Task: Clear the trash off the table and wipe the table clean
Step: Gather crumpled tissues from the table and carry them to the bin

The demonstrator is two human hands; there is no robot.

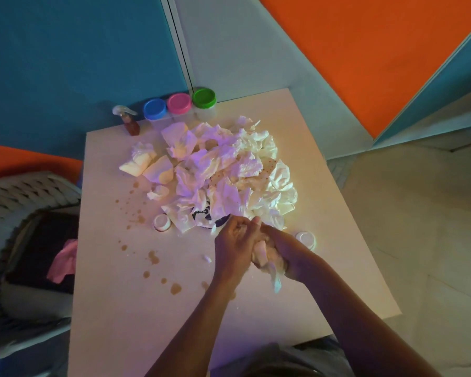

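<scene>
Both hands, left hand (235,240) and right hand (283,251), have fingers squeezed round a crumpled white tissue wad (263,254), right beside the big white tissue pile (223,170) on the stained beige tabletop (114,281).

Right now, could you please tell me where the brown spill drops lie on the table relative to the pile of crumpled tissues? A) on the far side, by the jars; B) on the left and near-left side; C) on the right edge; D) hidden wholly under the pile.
B: the brown spill drops dot the bare table left of and nearer than the pile of crumpled tissues, on the basket's side.
</scene>
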